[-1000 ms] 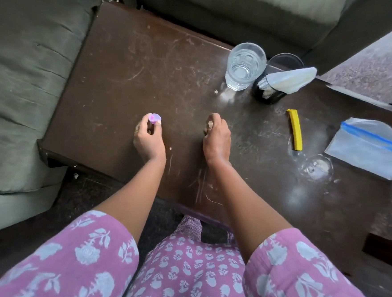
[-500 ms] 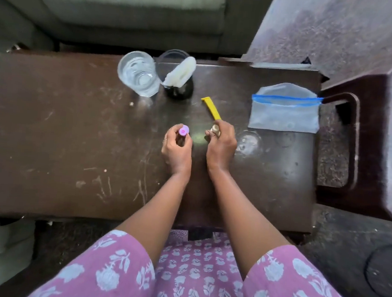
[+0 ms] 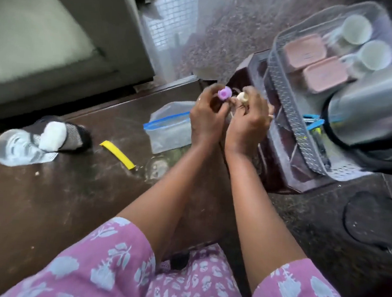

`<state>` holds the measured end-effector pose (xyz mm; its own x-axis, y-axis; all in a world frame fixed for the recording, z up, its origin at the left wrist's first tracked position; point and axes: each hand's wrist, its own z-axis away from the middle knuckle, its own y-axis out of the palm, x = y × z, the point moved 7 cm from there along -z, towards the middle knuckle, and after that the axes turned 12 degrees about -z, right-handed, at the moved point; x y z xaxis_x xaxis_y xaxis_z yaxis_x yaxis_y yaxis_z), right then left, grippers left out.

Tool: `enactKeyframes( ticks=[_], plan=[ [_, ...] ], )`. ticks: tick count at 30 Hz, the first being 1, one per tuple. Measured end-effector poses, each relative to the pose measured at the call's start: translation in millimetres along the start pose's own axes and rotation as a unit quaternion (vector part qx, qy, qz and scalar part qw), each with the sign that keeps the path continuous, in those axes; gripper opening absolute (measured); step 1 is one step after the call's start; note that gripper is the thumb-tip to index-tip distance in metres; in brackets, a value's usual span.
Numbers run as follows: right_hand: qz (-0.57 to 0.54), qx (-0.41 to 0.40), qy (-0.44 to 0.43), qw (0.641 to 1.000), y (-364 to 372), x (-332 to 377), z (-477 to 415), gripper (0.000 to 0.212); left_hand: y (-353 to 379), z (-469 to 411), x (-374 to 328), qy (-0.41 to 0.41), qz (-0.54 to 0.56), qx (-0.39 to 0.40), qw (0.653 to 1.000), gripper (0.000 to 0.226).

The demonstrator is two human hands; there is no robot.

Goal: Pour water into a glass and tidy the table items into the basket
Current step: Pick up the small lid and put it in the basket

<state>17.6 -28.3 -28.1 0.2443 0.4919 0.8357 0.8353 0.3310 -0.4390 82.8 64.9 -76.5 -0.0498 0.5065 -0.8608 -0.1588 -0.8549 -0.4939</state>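
My left hand point(image 3: 206, 121) is shut on a small purple-capped item point(image 3: 224, 93), raised above the right end of the dark brown table point(image 3: 48, 196). Beside it my right hand point(image 3: 247, 124) is shut on a small cream-capped item point(image 3: 242, 97). Both hands hover just left of the grey perforated basket point(image 3: 290, 113), which sits on a dark stool. A glass of water point(image 3: 18, 150) stands at the table's far left. A yellow comb point(image 3: 118, 154) and a blue-zip plastic bag point(image 3: 168, 128) lie on the table.
A black mesh cup holding a white cloth point(image 3: 59, 136) stands next to the glass. The basket holds two pink boxes point(image 3: 312, 63), white mugs point(image 3: 364, 44), a steel flask point(image 3: 370, 102) and blue clips. A grey sofa point(image 3: 47, 33) runs along the table's far side.
Both hands lifted off the table and moved right toward the basket, carrying the purple-capped and cream-capped items. The view swung right, bringing the basket and flask into sight.
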Motion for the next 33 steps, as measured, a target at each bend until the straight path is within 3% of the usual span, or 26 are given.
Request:
enactKeyframes(
  ticks=[6, 12, 19, 24, 33],
  plan=[
    [-0.002, -0.102, 0.042, 0.994, -56, -37, -81, 0.024, 77, -22, -87, 0.152, -0.128, 0.071, 0.978, 0.027],
    [0.079, -0.060, 0.181, 0.979, -78, -101, -108, 0.028, 142, -25, -111, 0.227, -0.323, 0.161, 0.904, 0.020],
    [0.112, 0.049, 0.255, 0.959, -68, -136, -108, 0.031, 176, -24, -107, 0.187, -0.411, 0.242, 0.859, 0.018],
    [0.110, 0.067, 0.281, 0.951, -66, -145, -110, 0.028, 185, -20, -113, 0.193, -0.449, 0.262, 0.832, 0.026],
    [0.120, 0.013, 0.245, 0.962, -77, -128, -109, 0.029, 179, -6, -109, 0.201, -0.412, 0.269, 0.847, 0.025]
  ],
)
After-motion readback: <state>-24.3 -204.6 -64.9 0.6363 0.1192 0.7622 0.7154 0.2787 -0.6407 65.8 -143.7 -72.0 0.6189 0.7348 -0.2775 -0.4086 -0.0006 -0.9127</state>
